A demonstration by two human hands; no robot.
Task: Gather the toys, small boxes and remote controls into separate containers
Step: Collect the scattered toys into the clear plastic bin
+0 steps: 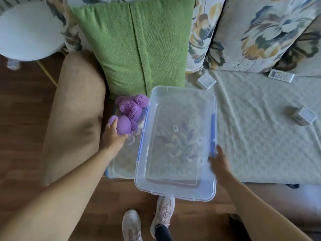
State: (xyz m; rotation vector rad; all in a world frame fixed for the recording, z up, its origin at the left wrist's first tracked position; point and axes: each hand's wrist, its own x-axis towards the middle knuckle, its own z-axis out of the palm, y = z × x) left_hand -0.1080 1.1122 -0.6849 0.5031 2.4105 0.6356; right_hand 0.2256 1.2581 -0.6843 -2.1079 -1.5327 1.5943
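1. Tan upholstery covers the sofa armrest. The purple plush toy lies just beside it on the seat, at the foot of the green knitted cushion.
2. Our left hand is grasping the toy, with fingers and thumb curled round its rounded lower part.
3. On the toy's other side is the clear plastic container with blue side clips. It rests on the pale crinkled seat cover, and its near end juts out past the sofa edge over the wooden floor.
4. Our right hand is at the container's right long rim, beside a blue clip. It is blurred, so we cannot tell whether it grips the rim or only touches it.
5. A second clear plastic piece with a blue edge shows to the left of the container, under our left wrist. We cannot tell whether it is a tub or a lid.
6. One small white box sits near the container's far right corner, below the floral cushions.
7. Another small white box lies well apart to the right on the seat cover.
8. The white remote control rests at the back of the seat, against the floral cushions.
9. Our pale sneakers stand on the floor just below the container's near end.
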